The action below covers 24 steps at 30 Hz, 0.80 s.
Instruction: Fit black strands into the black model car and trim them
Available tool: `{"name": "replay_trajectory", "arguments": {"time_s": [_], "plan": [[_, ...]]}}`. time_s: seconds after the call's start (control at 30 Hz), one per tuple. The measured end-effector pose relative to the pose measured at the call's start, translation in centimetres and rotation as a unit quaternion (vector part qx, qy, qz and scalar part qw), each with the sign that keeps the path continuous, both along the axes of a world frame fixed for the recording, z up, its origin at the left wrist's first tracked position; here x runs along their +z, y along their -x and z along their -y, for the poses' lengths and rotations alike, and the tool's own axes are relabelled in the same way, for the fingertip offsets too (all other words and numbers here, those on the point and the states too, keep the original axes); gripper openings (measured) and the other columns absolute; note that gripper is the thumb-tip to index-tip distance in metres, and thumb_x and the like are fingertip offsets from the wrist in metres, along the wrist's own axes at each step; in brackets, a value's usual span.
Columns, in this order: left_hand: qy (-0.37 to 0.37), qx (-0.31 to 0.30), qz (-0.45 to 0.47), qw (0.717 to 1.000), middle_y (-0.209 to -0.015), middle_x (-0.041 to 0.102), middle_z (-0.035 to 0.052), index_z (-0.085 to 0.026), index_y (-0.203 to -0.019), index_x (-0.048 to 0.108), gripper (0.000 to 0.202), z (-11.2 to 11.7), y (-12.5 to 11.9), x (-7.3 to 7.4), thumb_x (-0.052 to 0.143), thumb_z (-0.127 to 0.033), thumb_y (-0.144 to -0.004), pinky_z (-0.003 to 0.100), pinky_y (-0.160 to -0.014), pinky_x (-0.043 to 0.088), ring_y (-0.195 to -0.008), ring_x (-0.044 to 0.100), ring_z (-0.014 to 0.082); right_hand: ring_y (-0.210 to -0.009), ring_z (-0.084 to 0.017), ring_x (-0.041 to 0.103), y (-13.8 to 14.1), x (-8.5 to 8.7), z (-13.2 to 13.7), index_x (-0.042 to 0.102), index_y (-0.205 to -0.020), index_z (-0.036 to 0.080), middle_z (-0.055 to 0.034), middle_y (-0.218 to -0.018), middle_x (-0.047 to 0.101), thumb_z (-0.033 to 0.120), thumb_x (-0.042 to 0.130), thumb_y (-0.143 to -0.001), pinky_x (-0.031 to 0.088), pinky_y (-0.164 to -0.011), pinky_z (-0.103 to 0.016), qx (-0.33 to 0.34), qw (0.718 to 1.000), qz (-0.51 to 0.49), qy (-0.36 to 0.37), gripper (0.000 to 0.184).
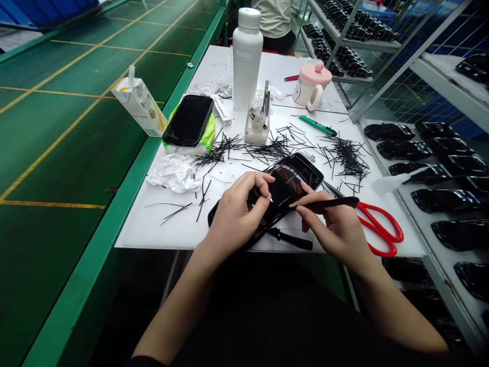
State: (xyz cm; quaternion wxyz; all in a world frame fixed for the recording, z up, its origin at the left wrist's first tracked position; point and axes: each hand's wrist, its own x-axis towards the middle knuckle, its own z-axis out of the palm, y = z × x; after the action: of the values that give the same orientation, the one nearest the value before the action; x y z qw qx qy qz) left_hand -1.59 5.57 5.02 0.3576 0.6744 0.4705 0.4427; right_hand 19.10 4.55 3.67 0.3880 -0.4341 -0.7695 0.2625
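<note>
A glossy black plastic part (292,178) lies tilted on the white table (160,224) in front of me. My left hand (235,214) is closed around its near left side, fingers curled over the edge. My right hand (336,224) pinches a thin black pen-like tool (332,203), whose tip rests against the part's surface. A second black piece (290,238) sticks out below the part, between my hands.
Red-handled scissors (378,229) lie just right of my right hand. Several thin black strips (344,153) litter the table. Behind stand a white bottle (247,58), pink mug (311,86), phone (188,120), juice carton (139,104), crumpled tissue (173,173). Racks of black parts (439,199) fill the right. A green conveyor (69,127) runs left.
</note>
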Motion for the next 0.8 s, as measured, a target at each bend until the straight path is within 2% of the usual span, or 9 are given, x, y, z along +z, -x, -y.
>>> {"name": "replay_trajectory", "arguments": {"time_s": [0.13, 0.2, 0.27, 0.33, 0.43, 0.57, 0.67, 0.73, 0.8], "plan": [[-0.004, -0.001, -0.004, 1.000, -0.110, 0.067, 0.0031, -0.022, -0.081, 0.049, 0.016, 0.0, 0.0, 0.0, 0.052, -0.009, -0.090, 0.028, -0.095, 0.044, -0.110, 0.061, 0.0166, -0.057, -0.012, 0.064, 0.1, -0.3, 0.2, 0.064, -0.098, 0.022, 0.0004, -0.084, 0.068, 0.018, 0.058, -0.093, 0.061, -0.082, -0.032, -0.008, 0.999, -0.031, 0.015, 0.009], [-0.006, -0.001, -0.009, 1.000, -0.110, 0.067, 0.0035, -0.022, -0.081, 0.049, 0.016, 0.0, 0.1, 0.0, 0.052, -0.009, -0.090, 0.030, -0.095, 0.044, -0.110, 0.061, 0.0177, -0.052, -0.011, 0.060, 0.1, -0.4, 0.2, 0.064, -0.098, 0.022, 0.0021, -0.079, 0.066, 0.017, 0.059, -0.093, 0.057, -0.096, -0.039, -0.007, 0.999, -0.043, 0.017, 0.009], [-0.007, -0.003, -0.013, 1.000, -0.110, 0.067, 0.0038, -0.022, -0.081, 0.049, 0.016, 0.0, 0.1, 0.1, 0.051, -0.009, -0.090, 0.031, -0.095, 0.045, -0.109, 0.061, 0.0187, -0.051, -0.011, 0.058, 0.2, -0.4, 0.2, 0.064, -0.099, 0.022, 0.0040, -0.074, 0.064, 0.016, 0.059, -0.093, 0.044, -0.113, -0.048, -0.005, 0.999, -0.050, 0.022, 0.010], [-0.007, -0.004, -0.017, 1.000, -0.109, 0.068, 0.0038, -0.022, -0.081, 0.049, 0.016, -0.1, 0.1, 0.1, 0.051, -0.009, -0.090, 0.032, -0.095, 0.045, -0.109, 0.062, 0.0190, -0.051, -0.011, 0.058, 0.2, -0.3, 0.2, 0.064, -0.100, 0.022, 0.0050, -0.072, 0.063, 0.015, 0.059, -0.093, 0.036, -0.118, -0.051, 0.001, 0.998, -0.058, 0.027, 0.012], [-0.007, -0.005, -0.018, 1.000, -0.109, 0.067, 0.0035, -0.022, -0.081, 0.048, 0.016, -0.1, 0.1, 0.1, 0.052, -0.009, -0.090, 0.031, -0.095, 0.045, -0.109, 0.062, 0.0183, -0.051, -0.009, 0.058, 0.3, -0.2, 0.1, 0.065, -0.101, 0.022, 0.0062, -0.071, 0.063, 0.012, 0.059, -0.092, 0.034, -0.120, -0.051, 0.009, 0.997, -0.070, 0.028, 0.015], [-0.005, -0.008, -0.017, 1.000, -0.110, 0.067, 0.0033, -0.022, -0.082, 0.049, 0.015, -0.2, 0.2, 0.1, 0.052, -0.010, -0.091, 0.030, -0.094, 0.045, -0.108, 0.062, 0.0177, -0.057, -0.010, 0.062, 0.4, -0.3, 0.2, 0.066, -0.103, 0.022, 0.0052, -0.075, 0.064, 0.010, 0.059, -0.091, 0.035, -0.120, -0.051, 0.004, 0.997, -0.072, 0.025, 0.018], [-0.010, -0.010, -0.020, 1.000, -0.110, 0.067, 0.0030, -0.022, -0.083, 0.049, 0.016, -0.2, 0.2, 0.0, 0.053, -0.009, -0.091, 0.028, -0.094, 0.044, -0.108, 0.062, 0.0168, -0.070, -0.014, 0.067, 0.3, -0.2, 0.3, 0.067, -0.101, 0.023, 0.0018, -0.084, 0.069, 0.012, 0.059, -0.092, 0.035, -0.121, -0.052, 0.004, 0.998, -0.067, 0.018, 0.016], [-0.015, -0.012, -0.024, 1.000, -0.109, 0.067, 0.0025, -0.022, -0.083, 0.048, 0.016, -0.2, 0.2, 0.0, 0.053, -0.008, -0.090, 0.028, -0.094, 0.044, -0.107, 0.062, 0.0162, -0.081, -0.018, 0.069, 0.2, 0.2, 0.4, 0.066, -0.099, 0.024, -0.0008, -0.088, 0.069, 0.015, 0.060, -0.093, 0.042, -0.116, -0.052, -0.021, 0.995, -0.092, 0.020, 0.012], [-0.019, -0.015, -0.028, 0.999, -0.109, 0.067, 0.0024, -0.022, -0.083, 0.048, 0.017, -0.2, 0.2, 0.0, 0.053, -0.007, -0.089, 0.028, -0.093, 0.044, -0.106, 0.062, 0.0164, -0.088, -0.021, 0.070, 0.1, 0.9, 0.4, 0.065, -0.098, 0.024, -0.0033, -0.089, 0.068, 0.019, 0.059, -0.094, 0.053, -0.104, -0.050, -0.067, 0.990, -0.119, 0.020, 0.009]]}}
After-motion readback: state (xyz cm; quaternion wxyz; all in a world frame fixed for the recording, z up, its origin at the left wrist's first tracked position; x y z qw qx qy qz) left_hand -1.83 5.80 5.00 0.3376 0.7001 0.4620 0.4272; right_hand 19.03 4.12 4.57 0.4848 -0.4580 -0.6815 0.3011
